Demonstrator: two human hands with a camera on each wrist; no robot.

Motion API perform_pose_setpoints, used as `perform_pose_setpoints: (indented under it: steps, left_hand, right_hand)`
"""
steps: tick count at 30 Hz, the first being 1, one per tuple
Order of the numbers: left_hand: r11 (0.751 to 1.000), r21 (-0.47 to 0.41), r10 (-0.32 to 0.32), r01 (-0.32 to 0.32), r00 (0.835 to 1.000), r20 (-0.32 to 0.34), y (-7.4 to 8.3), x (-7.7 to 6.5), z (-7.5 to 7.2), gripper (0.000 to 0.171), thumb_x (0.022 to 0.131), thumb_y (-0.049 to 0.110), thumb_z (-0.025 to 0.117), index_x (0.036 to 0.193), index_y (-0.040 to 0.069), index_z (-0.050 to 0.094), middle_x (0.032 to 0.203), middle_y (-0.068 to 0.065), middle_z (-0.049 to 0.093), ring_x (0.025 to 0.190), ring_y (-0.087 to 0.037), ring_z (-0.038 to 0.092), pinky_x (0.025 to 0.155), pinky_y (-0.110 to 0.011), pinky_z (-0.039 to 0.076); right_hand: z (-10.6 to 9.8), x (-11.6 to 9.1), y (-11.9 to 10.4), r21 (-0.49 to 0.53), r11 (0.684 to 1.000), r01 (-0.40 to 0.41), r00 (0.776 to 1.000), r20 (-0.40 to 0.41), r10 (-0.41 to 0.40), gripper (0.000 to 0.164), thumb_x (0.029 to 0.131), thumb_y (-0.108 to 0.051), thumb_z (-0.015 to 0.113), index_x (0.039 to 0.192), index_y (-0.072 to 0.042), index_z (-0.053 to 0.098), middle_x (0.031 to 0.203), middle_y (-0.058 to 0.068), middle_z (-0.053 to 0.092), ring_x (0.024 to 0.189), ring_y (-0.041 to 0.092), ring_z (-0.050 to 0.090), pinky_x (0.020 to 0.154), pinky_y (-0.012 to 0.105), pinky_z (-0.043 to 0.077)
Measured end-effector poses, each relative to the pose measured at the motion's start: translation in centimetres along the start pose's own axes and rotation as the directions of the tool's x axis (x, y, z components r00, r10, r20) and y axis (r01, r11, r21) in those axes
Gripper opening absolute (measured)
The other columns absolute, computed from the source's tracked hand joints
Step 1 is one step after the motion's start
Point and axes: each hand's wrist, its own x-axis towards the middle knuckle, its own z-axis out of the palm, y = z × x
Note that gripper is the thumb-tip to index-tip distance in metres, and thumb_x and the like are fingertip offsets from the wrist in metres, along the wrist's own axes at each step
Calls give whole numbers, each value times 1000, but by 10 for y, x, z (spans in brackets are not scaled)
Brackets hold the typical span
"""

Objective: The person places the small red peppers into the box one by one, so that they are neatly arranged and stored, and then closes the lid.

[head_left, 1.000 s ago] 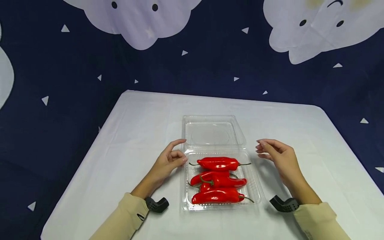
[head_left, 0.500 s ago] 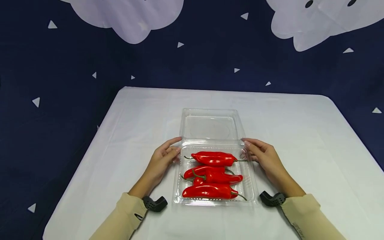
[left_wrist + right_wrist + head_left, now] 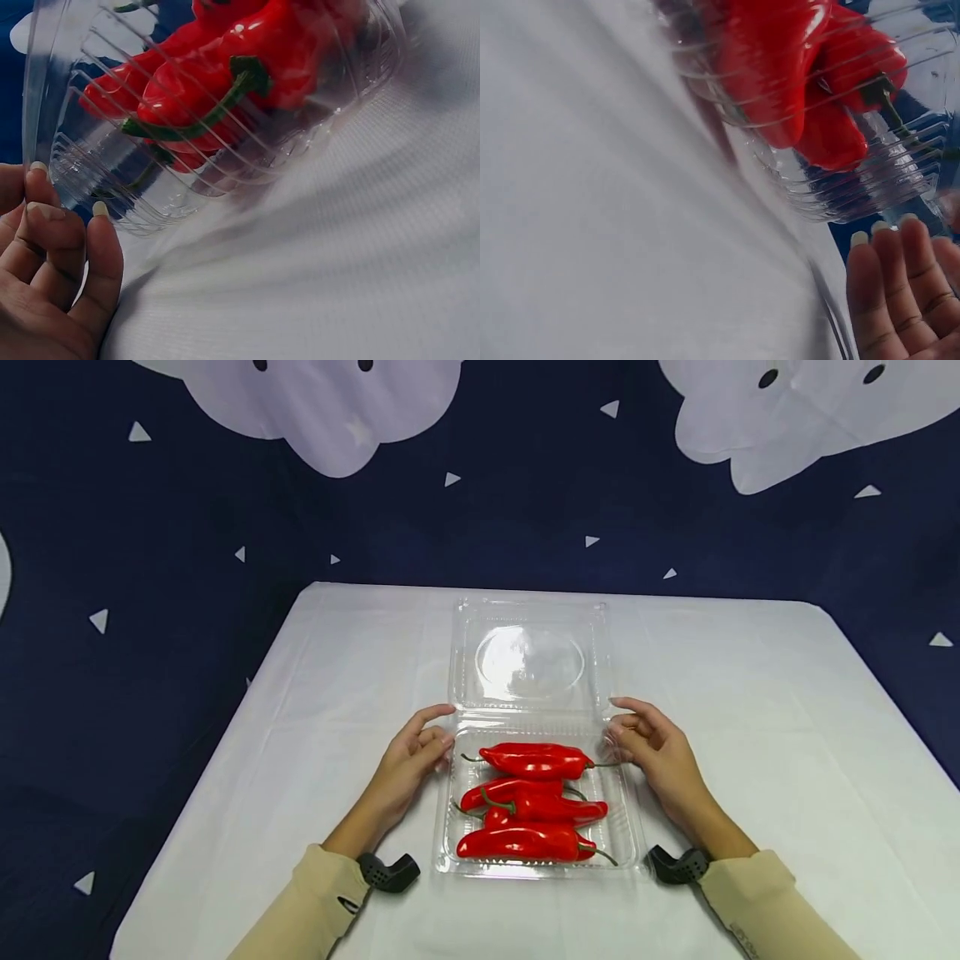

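Note:
In the head view a clear plastic clamshell container (image 3: 442, 865) stands open on the white table. Several long red peppers (image 3: 534, 761) with green stems lie crosswise in its base. Its lid (image 3: 528, 664) leans back, away from the person. My left hand (image 3: 401, 764) pinches the rim at the left rear corner near the hinge; the left wrist view has the clear edge between thumb and fingers (image 3: 103, 247). On the opposite side my right hand (image 3: 660, 752) holds the rim between thumb and fingers. In the right wrist view its fingers (image 3: 866, 285) sit below the ribbed wall.
A white cloth covers the table (image 3: 757, 735). Behind it hangs a dark blue backdrop (image 3: 525, 510) with white clouds and small triangles. Each wrist wears a black device (image 3: 390, 872), just below a beige sleeve (image 3: 300, 902).
My right hand has moved left from beside the container to its right rim. The lid has tipped farther back. My left hand stays near the left rear corner.

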Motion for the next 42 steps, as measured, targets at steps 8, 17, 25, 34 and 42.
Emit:
perform_pose_setpoints:
  steps: [8, 17, 25, 34, 42]
  left_hand:
    - [1000, 8, 30, -30, 999, 27, -2, -3, 2, 39, 104, 8, 57, 141, 2, 44, 80, 0, 51, 69, -12, 46, 63, -23, 40]
    - [1000, 1, 22, -22, 1000, 14, 0, -6, 4, 33, 104, 8, 58, 135, 5, 46, 86, 1, 58, 73, -11, 51, 66, -23, 44]
    - [1000, 29, 1, -1, 1000, -16, 1, -7, 5, 18, 108, 15, 50, 125, 9, 50, 91, 0, 60, 84, -13, 54, 77, -27, 45]
    - [980, 192, 44, -48, 999, 24, 5, -31, 9, 41, 110, 22, 45, 149, 10, 40, 100, -10, 60, 86, -13, 58, 79, -29, 50]
    - [931, 364, 48, -34, 998, -32, 25, -108, 24, 64, 102, 8, 59, 158, 16, 29, 104, -13, 66, 82, -16, 64, 75, -30, 55]
  right_hand:
    - [1, -3, 4, 95, 984, 151, 988, 20, -153, 32, 98, 9, 60, 128, 2, 50, 113, 8, 62, 98, 13, 65, 75, 21, 56]
    - [-4, -8, 3, 215, 970, 114, 990, 60, -129, 24, 95, 17, 57, 113, 0, 61, 122, 4, 65, 110, 14, 64, 89, 26, 55]
    - [-10, -10, 2, 110, 988, 110, 985, 124, -124, 23, 103, 3, 53, 83, -5, 61, 126, 6, 62, 124, 23, 53, 96, 24, 48]
    - [-15, -34, -7, -135, 968, 213, 964, 193, -185, 19, 102, 6, 46, 96, -2, 62, 129, 18, 60, 126, 15, 54, 97, 24, 47]
    - [-13, -51, -23, -317, 898, 304, 947, 199, -250, 25, 94, 9, 65, 109, -10, 61, 131, 13, 61, 124, 7, 57, 90, 26, 55]
